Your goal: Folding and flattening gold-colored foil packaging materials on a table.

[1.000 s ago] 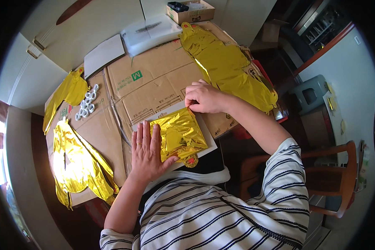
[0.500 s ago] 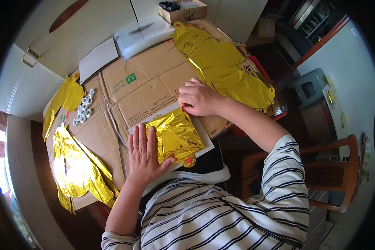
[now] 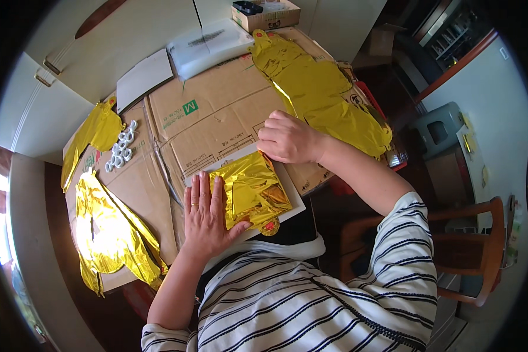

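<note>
Head view: a folded, crinkled square of shiny gold foil (image 3: 247, 189) lies on a flat white rectangular card (image 3: 293, 195) at the near edge of the bench, between my two hands. My left hand (image 3: 206, 222) is flat, its fingers straight and close together along the foil's left side, the thumb spread out over its near edge. My right hand (image 3: 287, 139) is curled in, fingertips touching the foil's far right corner; I cannot tell whether they pinch it. Brown printed cardboard (image 3: 220, 114) covers the bench beneath.
</note>
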